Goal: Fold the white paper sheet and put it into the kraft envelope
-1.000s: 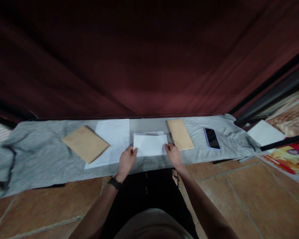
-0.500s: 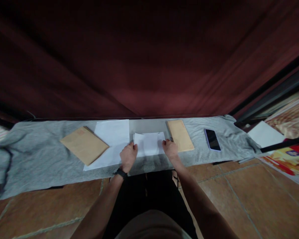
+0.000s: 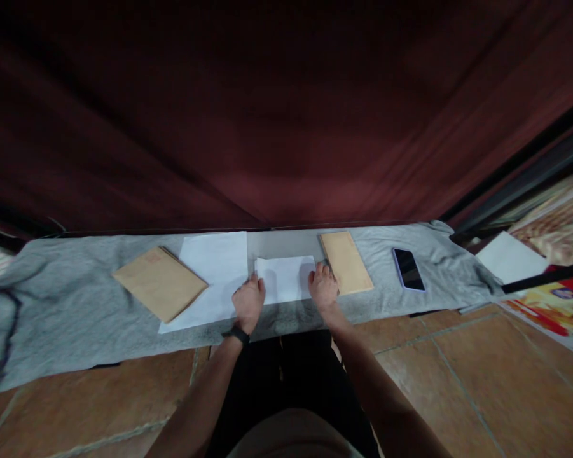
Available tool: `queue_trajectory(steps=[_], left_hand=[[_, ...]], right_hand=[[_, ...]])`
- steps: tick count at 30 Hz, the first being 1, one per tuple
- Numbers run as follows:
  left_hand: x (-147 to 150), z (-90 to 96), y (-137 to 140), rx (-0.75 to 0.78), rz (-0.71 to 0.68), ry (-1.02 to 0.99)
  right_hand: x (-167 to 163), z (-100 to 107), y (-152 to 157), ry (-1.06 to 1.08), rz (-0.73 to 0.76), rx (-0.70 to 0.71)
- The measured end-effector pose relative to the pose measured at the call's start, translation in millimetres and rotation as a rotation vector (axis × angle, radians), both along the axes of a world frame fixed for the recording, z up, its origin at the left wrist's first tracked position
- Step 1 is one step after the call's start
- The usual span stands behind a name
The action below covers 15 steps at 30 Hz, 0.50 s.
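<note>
A folded white sheet of paper [image 3: 286, 278] lies in front of me on the cloth-covered surface, with a slight lift at its far left corner. My left hand [image 3: 248, 300], with a dark band on the wrist, is closed at the paper's left end, thumb on its edge. At the right end my right hand [image 3: 323, 286] has its fingers curled over the short edge, thumb on the paper. Just right of that hand lies a brown envelope [image 3: 348, 264]. To the left, several brown envelopes [image 3: 161, 283] are stacked on larger white sheets [image 3: 222, 261].
A phone [image 3: 409, 269] lies face up to the right on the grey cloth [image 3: 76, 305]. Behind the surface hangs a dark red curtain [image 3: 286, 159]. A white sheet [image 3: 511, 257] and a colourful printed box [image 3: 558, 308] are at the far right. Tiled floor [image 3: 439, 369] shows below.
The paper's raised far left flap now lies flatter. My right hand's fingers have shifted slightly outward along the right edge, and my left hand stays at the left end.
</note>
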<state>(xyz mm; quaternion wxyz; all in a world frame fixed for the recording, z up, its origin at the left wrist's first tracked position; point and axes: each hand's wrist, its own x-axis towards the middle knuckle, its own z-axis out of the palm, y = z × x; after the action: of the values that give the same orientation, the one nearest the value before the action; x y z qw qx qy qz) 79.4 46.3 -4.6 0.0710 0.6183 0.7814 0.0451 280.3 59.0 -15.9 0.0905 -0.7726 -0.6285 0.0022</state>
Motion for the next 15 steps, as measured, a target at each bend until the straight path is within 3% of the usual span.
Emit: queue_trajectory(steps=[3,9,15], left_hand=[[0,1.7,0,-0.005,-0.007,-0.001],[-2,-1.2,2,-0.008,-0.024,-0.007],[-3,-4.0,3,-0.006,-0.007,-0.015]], right_hand=[[-4,0,-2,0.038,0.065,0.06],[-23,-17,-3,0.147,0.391,0.135],[-30,-36,-11,0.128,0.399,0.103]])
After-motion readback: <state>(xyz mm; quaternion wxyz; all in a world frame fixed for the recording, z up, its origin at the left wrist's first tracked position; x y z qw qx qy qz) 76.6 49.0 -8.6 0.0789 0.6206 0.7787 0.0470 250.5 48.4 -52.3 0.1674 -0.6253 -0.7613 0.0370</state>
